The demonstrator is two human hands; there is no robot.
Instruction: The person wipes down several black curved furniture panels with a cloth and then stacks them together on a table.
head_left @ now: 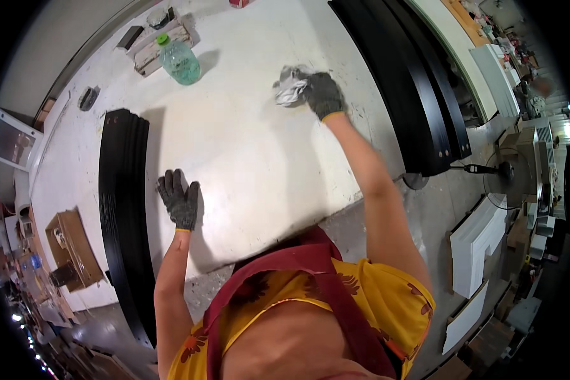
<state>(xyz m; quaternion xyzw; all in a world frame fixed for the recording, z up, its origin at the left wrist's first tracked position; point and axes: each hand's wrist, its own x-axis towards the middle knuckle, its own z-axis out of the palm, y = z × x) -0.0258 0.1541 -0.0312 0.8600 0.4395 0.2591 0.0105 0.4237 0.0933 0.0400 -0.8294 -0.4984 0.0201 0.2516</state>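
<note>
My right hand [325, 95], in a dark grey knit glove, is closed on a crumpled white and grey rag [291, 87]. It presses the rag against the white tabletop [253, 152], short of the black boards on the right. My left hand [180, 200], gloved the same way, lies flat on the tabletop with its fingers spread and nothing in them. Just left of it stands a stack of long black boards [124, 190]. Another set of long, glossy black boards [405, 82] runs along the right side of the table.
At the far left a clear bottle with a green cap [180, 62] stands by a worn block [151, 56]. An open cardboard box [76, 250] sits left of the left boards. A fan [505, 171] and white panels [478, 247] are off the table's right side.
</note>
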